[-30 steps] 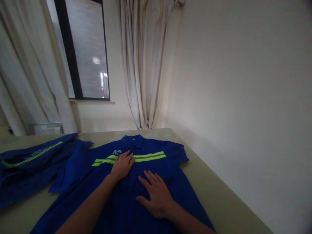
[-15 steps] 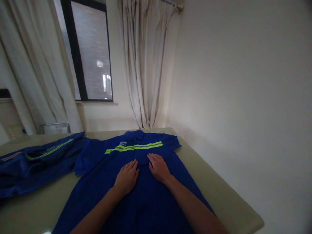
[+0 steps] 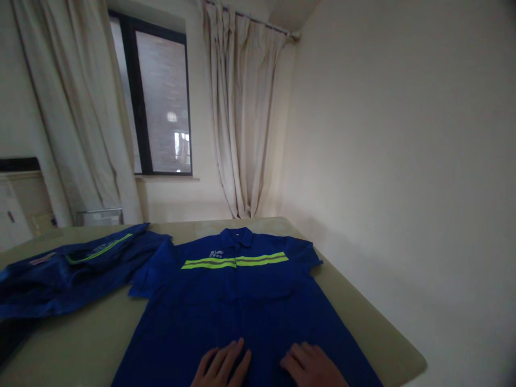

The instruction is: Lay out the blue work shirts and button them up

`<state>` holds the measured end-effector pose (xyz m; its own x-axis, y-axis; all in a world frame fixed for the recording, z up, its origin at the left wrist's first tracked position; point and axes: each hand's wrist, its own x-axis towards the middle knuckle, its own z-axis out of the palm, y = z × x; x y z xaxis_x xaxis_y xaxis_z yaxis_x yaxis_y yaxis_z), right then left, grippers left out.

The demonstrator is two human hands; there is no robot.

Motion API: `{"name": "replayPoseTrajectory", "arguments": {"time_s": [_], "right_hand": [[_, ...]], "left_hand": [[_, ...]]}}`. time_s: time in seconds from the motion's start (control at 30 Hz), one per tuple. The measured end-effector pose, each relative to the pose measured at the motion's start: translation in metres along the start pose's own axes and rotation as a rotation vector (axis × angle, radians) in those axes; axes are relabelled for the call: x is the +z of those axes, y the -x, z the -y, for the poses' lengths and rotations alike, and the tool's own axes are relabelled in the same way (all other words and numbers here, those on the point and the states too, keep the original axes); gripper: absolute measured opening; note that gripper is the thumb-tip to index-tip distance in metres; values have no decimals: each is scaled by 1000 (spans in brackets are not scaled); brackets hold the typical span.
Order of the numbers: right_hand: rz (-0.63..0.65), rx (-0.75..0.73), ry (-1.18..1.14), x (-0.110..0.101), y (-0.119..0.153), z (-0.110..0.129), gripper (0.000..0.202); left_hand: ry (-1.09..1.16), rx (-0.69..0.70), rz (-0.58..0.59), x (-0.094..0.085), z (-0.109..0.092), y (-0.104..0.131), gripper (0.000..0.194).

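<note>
A blue short-sleeved work shirt point(image 3: 258, 317) lies spread out front side up, its collar at the far end. A yellow-green reflective band crosses its chest, with a small white print above the band on the left. Low in the picture, my left hand point(image 3: 223, 365) rests on the lower front of the shirt, fingers slightly apart. My right hand point(image 3: 310, 365) is on the cloth to the right, its fingers loosely bent and holding nothing that I can see. Both wrists are cut off by the bottom edge.
Another blue garment point(image 3: 80, 274) with a reflective stripe lies crumpled on the left, meeting the shirt's sleeve. Both are on a greenish-beige table point(image 3: 363, 317). A bare wall point(image 3: 403, 161) runs along the right side. Beyond are curtains point(image 3: 245, 118) and a dark-framed window point(image 3: 163, 102).
Both hands have slid from just below the chest band down the shirt toward me. The view has tilted up slightly, and the shirt still lies flat.
</note>
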<state>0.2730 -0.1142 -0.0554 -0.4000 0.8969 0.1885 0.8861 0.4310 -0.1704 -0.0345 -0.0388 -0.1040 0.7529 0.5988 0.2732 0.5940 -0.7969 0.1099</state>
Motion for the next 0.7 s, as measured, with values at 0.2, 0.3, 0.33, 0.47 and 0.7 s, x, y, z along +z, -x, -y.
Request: {"name": "replayPoseTrajectory", "arguments": {"time_s": [0.2,0.3,0.33,0.47,0.7], "right_hand": [[-112,181,-177,-49,-86,15,62],[-135,210,-229,-33,-143,23,65],[-144,213,-240,-24,-160,26,67],[-177,199,-275,14,-210,36,69],[-40,175,-241,33,-237,32,79]], "left_hand": [[176,-549,-101,-91,71,-40,42],[-187,-1090,-357,-106,138,-35,55],[-197,-1237,-358,-105,157,-29,61],[-112,-1323,-283,-89,197,-2,64],[326,-1263,-511,-99,214,2,47]]}}
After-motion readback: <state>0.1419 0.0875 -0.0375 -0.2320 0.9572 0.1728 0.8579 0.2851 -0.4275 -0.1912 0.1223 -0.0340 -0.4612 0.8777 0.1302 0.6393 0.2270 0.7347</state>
